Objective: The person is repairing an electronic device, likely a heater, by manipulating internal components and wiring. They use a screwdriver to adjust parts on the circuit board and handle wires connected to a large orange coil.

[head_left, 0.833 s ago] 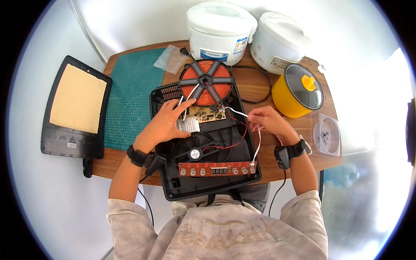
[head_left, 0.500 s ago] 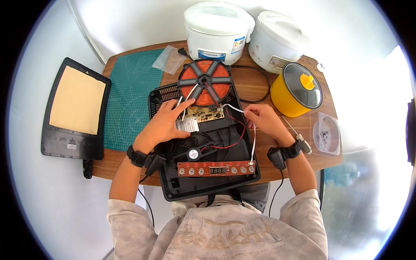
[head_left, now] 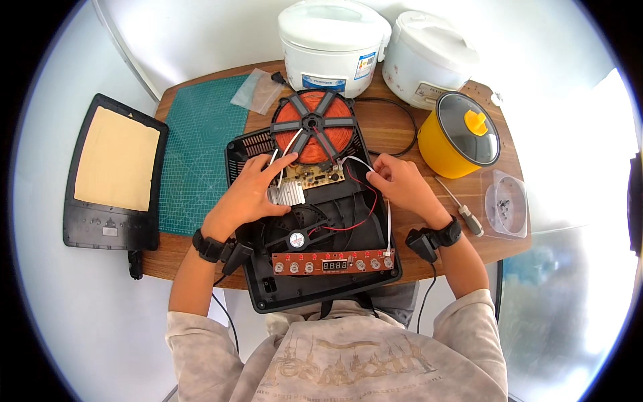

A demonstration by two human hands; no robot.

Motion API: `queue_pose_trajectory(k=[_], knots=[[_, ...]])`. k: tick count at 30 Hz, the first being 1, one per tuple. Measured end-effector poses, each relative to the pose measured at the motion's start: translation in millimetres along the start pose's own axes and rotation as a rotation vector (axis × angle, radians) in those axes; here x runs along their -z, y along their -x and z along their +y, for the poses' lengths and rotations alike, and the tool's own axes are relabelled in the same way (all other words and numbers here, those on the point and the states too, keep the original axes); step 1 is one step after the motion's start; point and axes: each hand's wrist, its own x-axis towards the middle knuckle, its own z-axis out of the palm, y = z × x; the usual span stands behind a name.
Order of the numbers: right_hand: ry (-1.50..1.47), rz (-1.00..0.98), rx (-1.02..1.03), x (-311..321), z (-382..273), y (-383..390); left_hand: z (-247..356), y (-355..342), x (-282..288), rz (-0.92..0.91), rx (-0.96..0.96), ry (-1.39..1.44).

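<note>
My left hand has thumb and fingers spread around the silver heat sink, fingertips near the copper coil. My right hand pinches a white cable running from the yellow circuit board. These parts sit in or over an open black housing, with a fan, red and black wires, and a red control board near the front.
A black panel with cream sheet lies left of a green mat. Two white cookers and a plastic bag are behind. A yellow pot, screwdriver, screw tray and black cable are right.
My right hand has shifted slightly up and left along the white cable. My left hand stays at the heat sink. The screwdriver beside my right wrist is more exposed.
</note>
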Motion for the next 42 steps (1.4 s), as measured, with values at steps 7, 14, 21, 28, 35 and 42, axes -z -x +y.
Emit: queue_pose_trajectory(k=[7, 14, 21, 28, 35, 42], knots=[[-0.032, -0.004, 0.002, 1, -6, 1, 0, 1, 0, -0.004, 0.015, -0.022], [-0.019, -0.017, 0.016, 0, 0, 0, 5, 0, 3, -0.031, 0.039, 0.001], [-0.018, -0.019, 0.022, -1, 3, 1, 3, 1, 2, -0.001, 0.01, -0.017], [-0.035, -0.029, -0.011, 2, -4, 1, 0, 1, 1, 0.001, 0.004, -0.011], [-0.027, -0.007, 0.065, -2, 5, 0, 1, 0, 5, -0.014, -0.002, 0.012], [-0.033, -0.009, 0.056, -3, 7, 0, 1, 0, 3, -0.001, 0.008, -0.012]])
